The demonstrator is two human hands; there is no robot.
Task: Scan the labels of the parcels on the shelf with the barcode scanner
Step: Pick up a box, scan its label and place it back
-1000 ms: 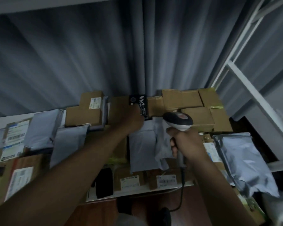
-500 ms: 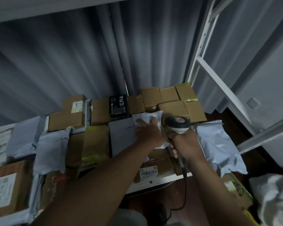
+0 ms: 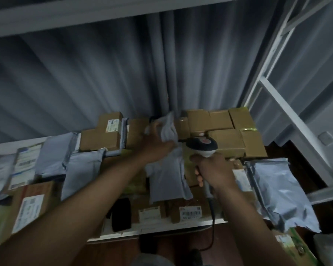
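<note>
While the shelf (image 3: pixel 161 230) lies in dim light, the head view shows the left hand (image 3: pixel 158 148) gripping a small grey bag (image 3: pixel 168 129) lifted near the shelf's back edge, and the right hand (image 3: pixel 212 169) closed round the handle of the one scanner (image 3: pixel 201 146), its head just beside the bag. To do this well, I judge the bag should be turned label-up, pulled flat, and the scanner's window aimed squarely at the barcode; no label shows on it now. Counts are rough in the blur: about six grey bags and a dozen or so brown boxes (image 3: pixel 227 139), stacked toward the back right corner.
</note>
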